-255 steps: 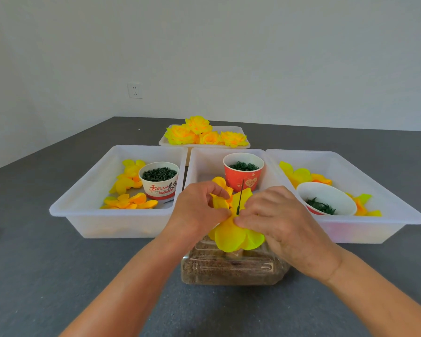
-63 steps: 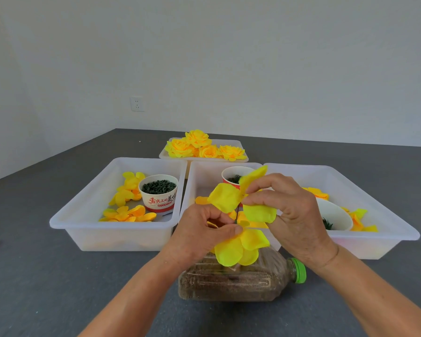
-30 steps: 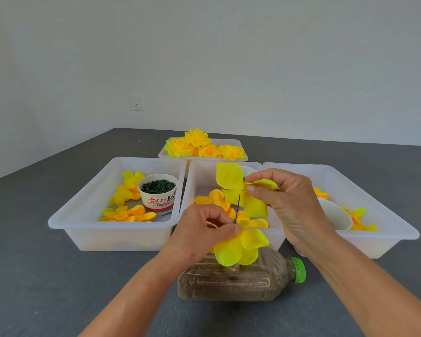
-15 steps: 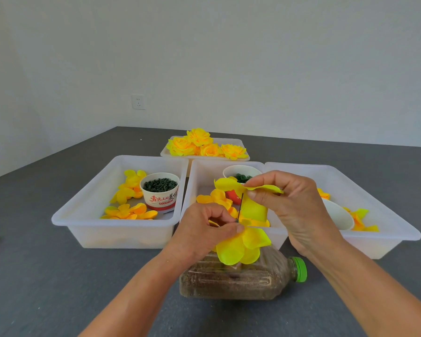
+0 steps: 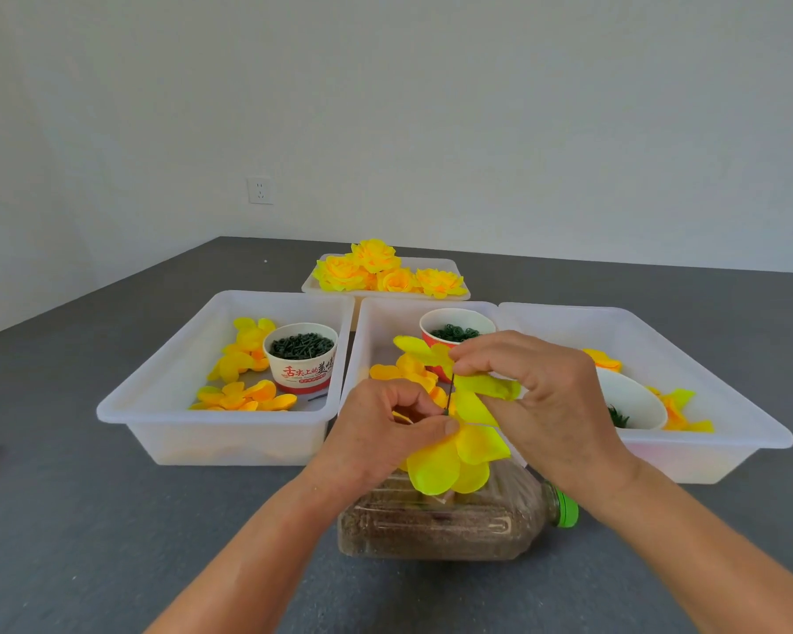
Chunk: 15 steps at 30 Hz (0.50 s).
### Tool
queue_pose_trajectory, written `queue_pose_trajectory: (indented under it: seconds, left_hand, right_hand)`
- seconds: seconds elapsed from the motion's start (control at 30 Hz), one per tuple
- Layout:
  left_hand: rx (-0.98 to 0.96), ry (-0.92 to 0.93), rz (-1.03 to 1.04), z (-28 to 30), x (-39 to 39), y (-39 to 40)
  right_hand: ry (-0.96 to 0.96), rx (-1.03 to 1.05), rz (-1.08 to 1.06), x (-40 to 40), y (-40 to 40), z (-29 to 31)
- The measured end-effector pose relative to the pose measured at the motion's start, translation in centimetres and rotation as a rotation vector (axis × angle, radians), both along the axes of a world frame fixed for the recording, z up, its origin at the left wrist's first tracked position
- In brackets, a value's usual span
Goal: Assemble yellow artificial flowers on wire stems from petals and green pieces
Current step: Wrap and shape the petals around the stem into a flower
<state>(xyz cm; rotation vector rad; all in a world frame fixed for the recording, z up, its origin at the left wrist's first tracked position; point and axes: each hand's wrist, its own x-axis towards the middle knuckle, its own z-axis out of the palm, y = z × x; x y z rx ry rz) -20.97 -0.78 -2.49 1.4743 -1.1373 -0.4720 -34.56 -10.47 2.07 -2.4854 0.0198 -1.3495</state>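
My left hand (image 5: 385, 423) pinches the thin dark wire stem (image 5: 451, 395) low down, right at the layer of yellow petals (image 5: 454, 459) already threaded on it, and my right hand (image 5: 536, 395) pinches a fresh petal piece (image 5: 481, 391) just above that grip, at the wire's upper end. I judge the petal to be light, soft cloth that creases and flops, so the place to hold it is close to its centre, where the wire must pass, not at the loose lobes. The wire looks slender and likely to bend, so my lower grip should sit near the petals to steady it. Directly beneath both grips lies a clear bottle (image 5: 445, 523) on its side on the dark grey desk (image 5: 111, 542). Beyond my grips stand three white trays (image 5: 166, 404) with loose petals and cups of green pieces (image 5: 301, 347); farther off, a tray of finished flowers (image 5: 385, 274) sits before a plain white wall (image 5: 431, 107).
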Motion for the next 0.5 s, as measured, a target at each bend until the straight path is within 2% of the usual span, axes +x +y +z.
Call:
queue_pose_trajectory:
  seconds: [0.17, 0.33, 0.5]
  left_hand:
    - [0.004, -0.004, -0.008, 0.0, 0.1, 0.0]
    - [-0.003, -0.005, -0.003, -0.2, 0.3, 0.0]
    - [-0.013, -0.020, -0.021, -0.3, 0.2, -0.2]
  right_hand:
    - [0.037, -0.203, -0.075, 0.0, -0.1, -0.3]
    - [-0.021, -0.149, -0.020, 0.1, 0.0, -0.3]
    - [0.031, -0.132, 0.003, 0.1, -0.3, -1.3]
